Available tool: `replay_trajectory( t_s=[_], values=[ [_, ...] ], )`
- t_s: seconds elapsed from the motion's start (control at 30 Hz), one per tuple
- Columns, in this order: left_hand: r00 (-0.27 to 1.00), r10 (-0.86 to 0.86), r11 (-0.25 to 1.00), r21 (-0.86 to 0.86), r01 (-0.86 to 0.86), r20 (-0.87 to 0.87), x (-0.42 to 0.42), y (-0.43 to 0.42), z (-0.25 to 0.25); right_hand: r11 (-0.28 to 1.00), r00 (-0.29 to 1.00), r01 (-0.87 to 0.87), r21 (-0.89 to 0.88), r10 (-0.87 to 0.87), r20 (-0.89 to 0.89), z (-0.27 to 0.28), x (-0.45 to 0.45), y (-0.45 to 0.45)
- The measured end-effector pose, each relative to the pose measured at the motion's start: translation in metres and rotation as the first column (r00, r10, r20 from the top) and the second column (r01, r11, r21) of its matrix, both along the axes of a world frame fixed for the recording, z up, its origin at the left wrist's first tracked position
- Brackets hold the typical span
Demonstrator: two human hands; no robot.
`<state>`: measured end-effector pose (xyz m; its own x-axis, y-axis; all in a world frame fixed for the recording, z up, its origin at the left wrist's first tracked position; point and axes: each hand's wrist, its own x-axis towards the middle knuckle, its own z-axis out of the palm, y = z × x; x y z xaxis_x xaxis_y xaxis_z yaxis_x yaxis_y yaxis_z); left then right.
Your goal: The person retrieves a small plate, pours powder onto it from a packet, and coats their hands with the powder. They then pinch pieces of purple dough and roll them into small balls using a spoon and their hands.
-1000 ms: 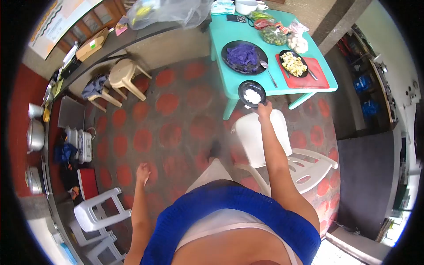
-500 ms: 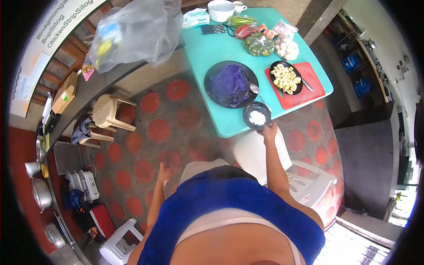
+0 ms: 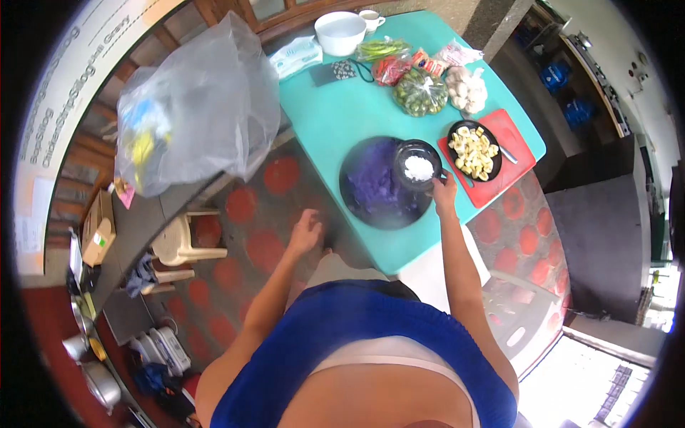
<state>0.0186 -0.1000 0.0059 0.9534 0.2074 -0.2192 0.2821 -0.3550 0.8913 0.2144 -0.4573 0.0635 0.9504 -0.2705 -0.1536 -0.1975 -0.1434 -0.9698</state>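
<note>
My right hand grips the rim of a small dark bowl holding a white substance. This bowl is over the right part of a large black plate piled with purple mash; I cannot tell whether they touch. My left hand hangs in the air left of the table, fingers loosely bent and apart, with nothing in them. Right of the small bowl, a black plate of pale yellow chopped pieces rests on a red cutting board beside a knife.
On the turquoise table stand a white bowl, a cup, a bag of green fruit and a bag of whitish round items. A plastic chair is near my right side. Stools stand at left.
My right hand has carried the small bowl forward from the table's near edge to over the purple mash. My left hand has risen toward the table. The spoon no longer shows.
</note>
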Motion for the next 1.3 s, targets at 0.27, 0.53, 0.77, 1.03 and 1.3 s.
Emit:
replay_trajectory(
  t_s=[0.27,0.53,0.77,1.03,1.3],
  values=[
    [0.965,-0.257,0.956,-0.158,0.247,-0.048,0.127,0.054,0.042,0.984,0.995,-0.031,-0.177,0.013,-0.102,-0.042,0.153,0.126],
    [0.948,-0.301,0.892,-0.383,0.241,-0.103,0.182,0.073,0.047,0.867,0.990,-0.088,-0.491,0.020,-0.142,-0.072,0.221,0.175],
    [0.971,-0.198,0.753,-0.655,0.061,-0.136,0.228,0.053,0.046,0.754,0.982,-0.185,-0.630,0.116,-0.149,-0.064,0.215,0.178],
    [0.986,-0.084,0.256,-0.960,-0.117,-0.143,0.288,0.031,0.051,0.229,0.785,-0.258,-0.939,0.616,-0.066,-0.044,0.176,0.215],
    [0.979,0.019,0.195,-0.960,-0.203,-0.203,0.316,0.017,0.032,0.181,0.771,-0.371,-0.911,0.607,-0.193,-0.049,0.179,0.216]
  ],
)
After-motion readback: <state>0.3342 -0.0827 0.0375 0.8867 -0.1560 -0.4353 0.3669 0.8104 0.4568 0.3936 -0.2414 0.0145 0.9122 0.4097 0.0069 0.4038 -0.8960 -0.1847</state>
